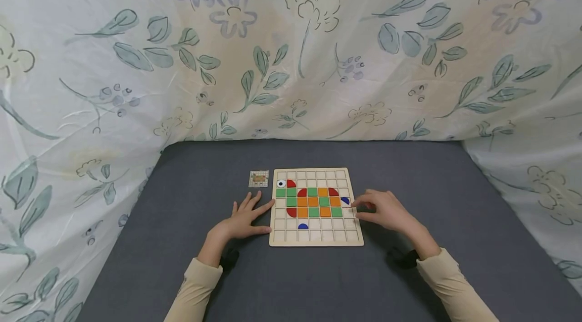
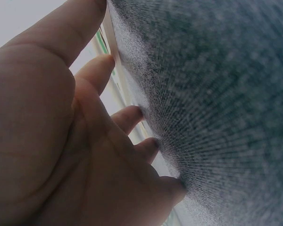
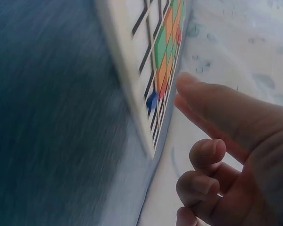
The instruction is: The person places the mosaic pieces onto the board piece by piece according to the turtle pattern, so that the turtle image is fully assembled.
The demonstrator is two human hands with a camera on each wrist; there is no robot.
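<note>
A wooden grid board lies on the dark cloth, with green, orange and red tiles in its squares. An eye tile sits near its upper left corner. One blue half-round tile lies low on the grid; another blue tile lies tilted near the right side. My left hand has its fingers spread, thumb and index finger at the board's left edge. Just off the right edge is my right hand, thumb and index finger apart, other fingers bent. Nothing shows between them in the right wrist view.
A small picture card lies beyond my left hand, beside the board's upper left corner. Dark grey cloth covers the table. Floral fabric hangs behind the table and at both sides.
</note>
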